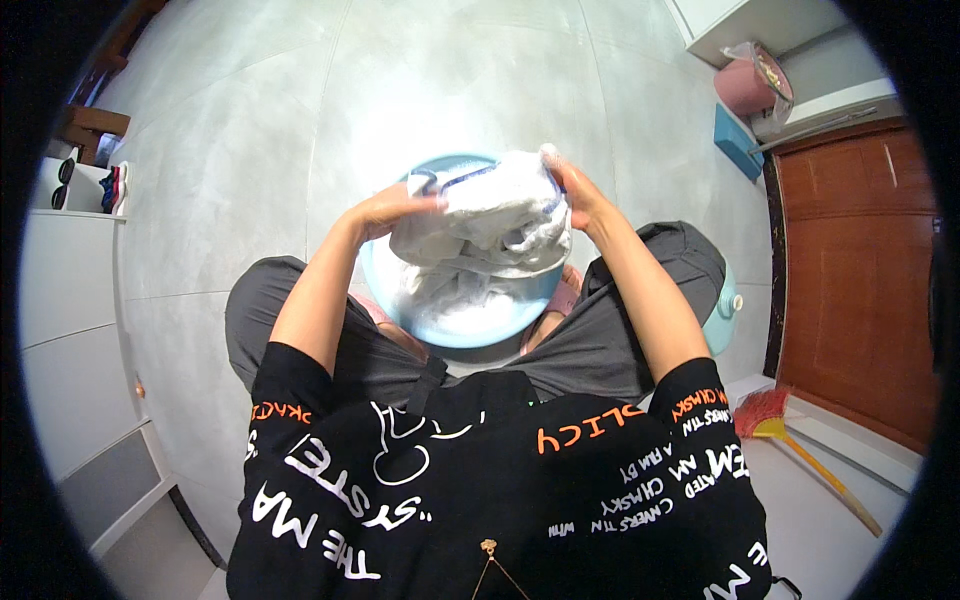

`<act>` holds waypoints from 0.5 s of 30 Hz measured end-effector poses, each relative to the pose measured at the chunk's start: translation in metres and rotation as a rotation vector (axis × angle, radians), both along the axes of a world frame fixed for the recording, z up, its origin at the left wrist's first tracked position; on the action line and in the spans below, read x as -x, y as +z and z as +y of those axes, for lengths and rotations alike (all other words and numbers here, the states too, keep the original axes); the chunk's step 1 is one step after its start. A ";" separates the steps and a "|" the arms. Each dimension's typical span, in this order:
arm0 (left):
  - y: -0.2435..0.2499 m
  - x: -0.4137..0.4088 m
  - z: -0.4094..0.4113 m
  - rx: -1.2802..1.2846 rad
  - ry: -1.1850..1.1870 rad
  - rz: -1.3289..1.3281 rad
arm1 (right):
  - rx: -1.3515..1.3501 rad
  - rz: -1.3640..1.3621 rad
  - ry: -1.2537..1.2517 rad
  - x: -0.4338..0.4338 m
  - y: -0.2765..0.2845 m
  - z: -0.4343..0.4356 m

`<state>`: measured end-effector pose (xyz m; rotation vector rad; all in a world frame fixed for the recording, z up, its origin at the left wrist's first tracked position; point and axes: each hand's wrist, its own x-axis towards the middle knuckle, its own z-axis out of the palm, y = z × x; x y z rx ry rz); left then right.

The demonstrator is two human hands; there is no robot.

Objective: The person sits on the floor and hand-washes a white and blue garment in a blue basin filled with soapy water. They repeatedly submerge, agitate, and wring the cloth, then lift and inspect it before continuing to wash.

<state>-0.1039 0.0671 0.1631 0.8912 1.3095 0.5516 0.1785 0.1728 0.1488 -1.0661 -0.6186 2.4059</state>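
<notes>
A light blue plastic basin stands on the floor between my feet, with white suds inside. Above it I hold up a wet white cloth garment with a dark blue trim line; its lower part hangs into the basin. My left hand grips the garment's left side, its fingertips partly blurred and partly behind the cloth. On the right edge my right hand is closed on the fabric, with suds on a fingertip.
A pale green container with a white cap stands by my right knee. At right are a broom with red bristles, a brown door, a blue dustpan and a pink lined bin. A white cabinet lines the left.
</notes>
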 end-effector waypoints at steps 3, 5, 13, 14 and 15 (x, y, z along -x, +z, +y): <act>-0.005 0.008 0.004 -0.074 -0.036 0.006 | -0.181 -0.154 0.126 -0.006 0.012 0.000; -0.007 -0.001 0.002 -0.078 0.189 -0.162 | -0.170 -0.114 0.031 -0.008 0.003 -0.003; -0.058 -0.051 0.014 0.050 0.734 -0.725 | -1.139 -0.521 0.130 0.043 0.026 -0.047; -0.093 -0.050 0.015 0.053 0.661 -0.943 | -1.292 -0.578 0.107 0.062 0.023 -0.072; -0.132 -0.051 0.014 0.057 0.583 -1.157 | -1.426 -0.577 0.156 0.078 0.035 -0.094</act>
